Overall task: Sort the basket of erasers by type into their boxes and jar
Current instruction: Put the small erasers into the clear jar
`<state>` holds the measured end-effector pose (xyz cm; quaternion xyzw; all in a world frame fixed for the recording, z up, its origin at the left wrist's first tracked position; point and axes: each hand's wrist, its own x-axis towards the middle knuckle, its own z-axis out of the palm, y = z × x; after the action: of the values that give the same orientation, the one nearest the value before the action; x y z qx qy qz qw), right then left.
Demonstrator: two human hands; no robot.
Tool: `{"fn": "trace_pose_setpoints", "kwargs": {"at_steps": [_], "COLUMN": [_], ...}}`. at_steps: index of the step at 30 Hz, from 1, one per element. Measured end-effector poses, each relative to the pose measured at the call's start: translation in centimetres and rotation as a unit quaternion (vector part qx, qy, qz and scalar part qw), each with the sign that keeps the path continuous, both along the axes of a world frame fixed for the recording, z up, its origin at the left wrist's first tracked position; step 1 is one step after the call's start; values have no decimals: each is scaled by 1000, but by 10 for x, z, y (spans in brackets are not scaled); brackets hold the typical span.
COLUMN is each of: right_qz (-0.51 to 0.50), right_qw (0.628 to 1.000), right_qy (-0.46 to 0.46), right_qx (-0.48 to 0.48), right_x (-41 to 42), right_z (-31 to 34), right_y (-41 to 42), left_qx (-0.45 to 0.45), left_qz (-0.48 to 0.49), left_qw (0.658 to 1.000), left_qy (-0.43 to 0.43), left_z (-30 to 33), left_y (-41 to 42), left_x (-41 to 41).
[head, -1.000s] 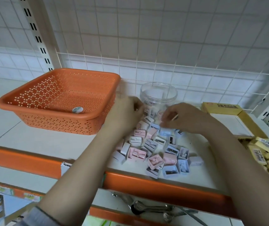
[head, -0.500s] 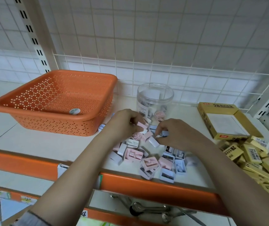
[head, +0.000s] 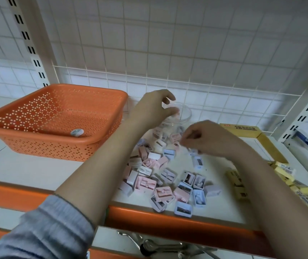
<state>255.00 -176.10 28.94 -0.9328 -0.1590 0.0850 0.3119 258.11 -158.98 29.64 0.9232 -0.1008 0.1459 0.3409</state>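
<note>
Sitting at the far left of the white shelf (head: 37, 169), the orange basket (head: 43, 146) holds only one small round thing (head: 77, 132) near its front wall; what it is cannot be read. Just beside the basket's right end, the left hand (head: 153, 109) hovers over the mouth of the clear jar (head: 183, 116), its fingers loosely curved and spread apart; whether anything is still between them cannot be told. A grey sleeve (head: 52, 227) covers that arm near the bottom edge. The jar stands upright against the wire grid (head: 186, 75) at the back, with a few small erasers dimly visible through its wall.

In front of the jar, a loose pile of pink and pale blue erasers (head: 164, 180) spreads over the shelf down to its orange front edge. The right hand (head: 211, 139) hangs low over the back of that pile, fingers curled downward with the tips close together; the blur hides whether they pinch an eraser. Behind that hand lies an open yellow box (head: 242, 129), flat on the shelf. Further right and nearer, yellow erasers (head: 284, 176) lie scattered in a heap, well apart from the pink and blue ones.
</note>
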Motion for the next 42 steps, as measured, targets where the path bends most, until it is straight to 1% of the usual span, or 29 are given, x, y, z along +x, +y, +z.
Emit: {"fn": "trace_pose_setpoints", "kwargs": {"at_steps": [3,5,6,8,10,12,14,16,19,22,25,27,29,31,33,35,37,40,42], "right_qz": [-58,-86,-92,-96,-92,-77,-65,-55,-32,-38,-63,-85,-99,-102,-99,-103,-119,-133,-119], "right_qw": [993,984,981,980,980,975,974,974,981,991,997,993,987,984,983,984,987,981,974], "right_qy": [-69,-88,-83,-69,-55,-20,-14,-35,-49,-69,-52,-26,2,10,-6,-28,-56,-135,-178], "right_qx": [76,130,147,157,168,207,219,217,184,110,9,-74,-129,-149,-155,-143,-89,39,79], "right_x": [22,43,53,72,86,91,88,82,62,40,22,12,1,-8,-12,-13,-11,4,26], "right_z": [21,28,29,25,20,18,20,23,27,21,2,-16,-31,-41,-45,-42,-30,-2,14], "right_y": [3,12,19,29,35,40,41,37,23,4,-15,-23,-25,-22,-19,-19,-20,-12,3], "left_qx": [12,8,12,21,33,43,67,91,67,40,30,34,38,54,81,71,51,81,126], "left_qz": [27,15,3,-46,-119,-170,-186,-185,-193,-203,-189,-176,-152,-124,-95,-65,-58,-92,-100], "left_qw": [1000,1000,1000,996,982,962,952,951,954,958,973,981,987,991,992,995,996,990,979], "left_qy": [-1,2,15,68,142,210,235,228,218,196,127,75,33,11,-9,-35,-34,63,126], "left_z": [-8,-17,-22,-30,-35,-40,-43,-43,-45,-39,-20,-6,4,10,12,12,7,-16,-35], "left_y": [4,9,11,11,9,6,5,5,5,4,4,-1,-7,-13,-15,-12,-3,14,18], "left_x": [-5,-25,-37,-64,-87,-102,-106,-107,-105,-101,-82,-60,-32,-7,6,3,-14,-43,-57]}}
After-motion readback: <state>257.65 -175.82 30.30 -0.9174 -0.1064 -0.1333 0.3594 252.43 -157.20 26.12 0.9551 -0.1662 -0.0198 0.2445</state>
